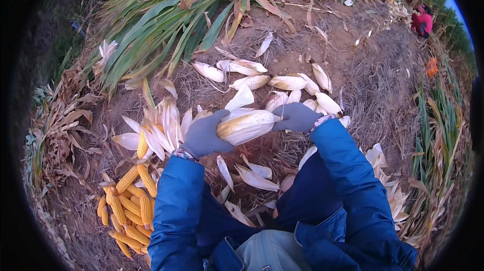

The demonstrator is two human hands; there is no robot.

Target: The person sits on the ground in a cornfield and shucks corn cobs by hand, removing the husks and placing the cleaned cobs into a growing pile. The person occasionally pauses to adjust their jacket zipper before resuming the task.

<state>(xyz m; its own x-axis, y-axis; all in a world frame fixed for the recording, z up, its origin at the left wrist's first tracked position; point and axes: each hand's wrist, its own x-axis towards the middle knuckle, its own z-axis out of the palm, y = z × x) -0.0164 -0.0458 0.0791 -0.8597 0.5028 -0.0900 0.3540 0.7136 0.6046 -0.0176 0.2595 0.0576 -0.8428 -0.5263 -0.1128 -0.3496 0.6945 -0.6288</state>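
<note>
An ear of corn [248, 126] in its pale husk lies crosswise between my two gloved hands, one strip of husk standing up from it. My left hand [205, 134], in a grey glove, is closed round its left end. At the other end, my right hand [296, 117], also gloved in grey, pinches the tip. Just beyond my hands lie several unshucked ears [287, 82] on the ground. By my left forearm is a heap of bare yellow corn cobs [132, 210], with peeled husks [164, 125] beside it.
Cut green corn stalks [166, 14] lie at the far left. Loose husk pieces [256, 177] are strewn between my legs, and more husks [388, 185] lie right of my right arm. Another person in red [422, 21] sits at the far right, near an orange item [431, 67].
</note>
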